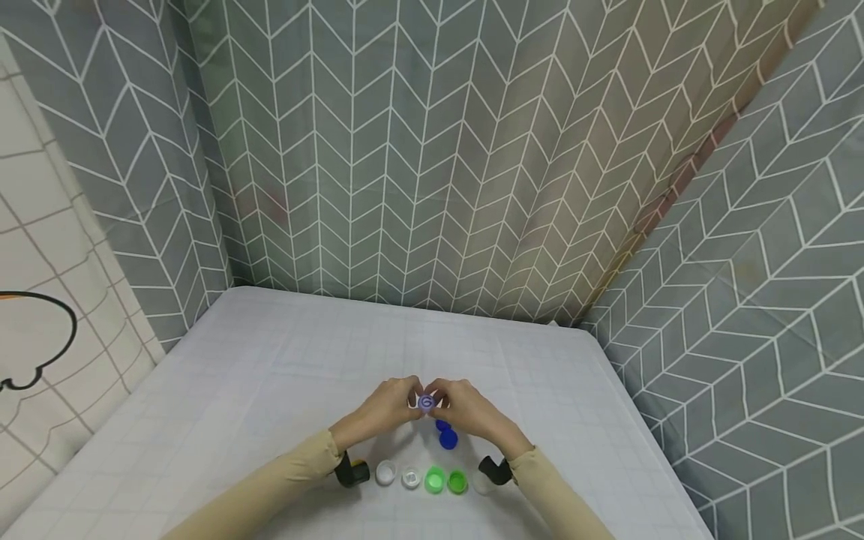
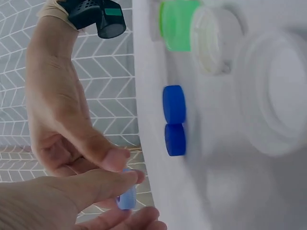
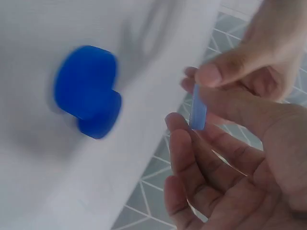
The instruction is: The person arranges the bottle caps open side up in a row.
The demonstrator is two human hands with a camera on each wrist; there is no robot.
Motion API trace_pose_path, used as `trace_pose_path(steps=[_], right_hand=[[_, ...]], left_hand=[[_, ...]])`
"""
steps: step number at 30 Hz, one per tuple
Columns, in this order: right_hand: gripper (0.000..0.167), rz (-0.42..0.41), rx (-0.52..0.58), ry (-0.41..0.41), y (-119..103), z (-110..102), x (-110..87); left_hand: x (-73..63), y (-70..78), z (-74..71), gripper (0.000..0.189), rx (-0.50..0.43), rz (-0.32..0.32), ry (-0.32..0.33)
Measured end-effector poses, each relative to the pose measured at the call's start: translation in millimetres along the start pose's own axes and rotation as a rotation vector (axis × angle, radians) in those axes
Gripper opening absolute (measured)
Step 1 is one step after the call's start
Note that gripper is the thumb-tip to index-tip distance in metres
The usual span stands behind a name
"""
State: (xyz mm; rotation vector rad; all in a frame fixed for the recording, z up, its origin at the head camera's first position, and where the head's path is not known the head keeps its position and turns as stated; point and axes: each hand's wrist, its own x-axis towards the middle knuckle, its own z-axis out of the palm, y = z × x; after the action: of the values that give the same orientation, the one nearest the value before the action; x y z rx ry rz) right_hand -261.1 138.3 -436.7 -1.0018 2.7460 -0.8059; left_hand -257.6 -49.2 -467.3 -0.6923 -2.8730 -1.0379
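A pale blue bottle cap (image 1: 427, 403) is held up over the table, its round top facing the head camera. From the left, my left hand (image 1: 389, 403) pinches it between thumb and fingers. My right hand (image 1: 467, 409) pinches the other side, fingertips close to those of the left. In the left wrist view the pale blue cap (image 2: 127, 197) is seen edge-on, partly covered by the left thumb. The right wrist view shows the right hand (image 3: 230, 163) with its lower fingers loosely bent. Two dark blue caps (image 3: 86, 81) lie together on the table, just nearer than the hands.
A row near the forearms holds white caps (image 1: 386, 472), a light green cap (image 1: 435, 480), a darker green cap (image 1: 457, 482) and a whitish cap (image 1: 482, 484) partly behind the right wrist camera (image 1: 496, 470). A white cloth covers the table (image 1: 304, 337); patterned curtains (image 1: 405, 150) enclose it.
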Motion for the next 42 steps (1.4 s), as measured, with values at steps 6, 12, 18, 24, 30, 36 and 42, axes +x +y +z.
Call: trace_pose_path(steps=[6, 12, 18, 24, 30, 36, 42], right_hand=[[0.019, -0.042, 0.022, 0.058, -6, -11, -5.0], [0.021, -0.030, 0.080, 0.100, -9, -10, -6.5], [0.016, -0.023, 0.136, 0.125, -10, -7, -9.1], [0.013, -0.033, 0.142, 0.156, -10, -5, -9.3], [0.013, -0.049, 0.143, 0.175, -8, -5, -8.5], [0.011, -0.055, 0.163, 0.148, -7, -6, -12.0], [0.015, -0.050, 0.192, 0.120, -6, -7, -13.4]], left_hand=[[-3.1, 5.0, -3.5, 0.028, -0.146, 0.044, 0.025], [-6.0, 8.1, -6.5, 0.024, -0.230, 0.053, 0.074], [-6.7, 4.7, -9.5, 0.015, -0.284, 0.031, 0.054], [-9.0, 3.7, -14.3, 0.008, -0.298, 0.042, 0.039], [-9.5, 1.6, -17.0, 0.013, -0.311, 0.025, 0.007], [-11.1, 1.8, -18.2, 0.018, -0.333, 0.031, -0.014], [-11.6, 3.6, -19.3, 0.014, -0.330, 0.038, -0.011]])
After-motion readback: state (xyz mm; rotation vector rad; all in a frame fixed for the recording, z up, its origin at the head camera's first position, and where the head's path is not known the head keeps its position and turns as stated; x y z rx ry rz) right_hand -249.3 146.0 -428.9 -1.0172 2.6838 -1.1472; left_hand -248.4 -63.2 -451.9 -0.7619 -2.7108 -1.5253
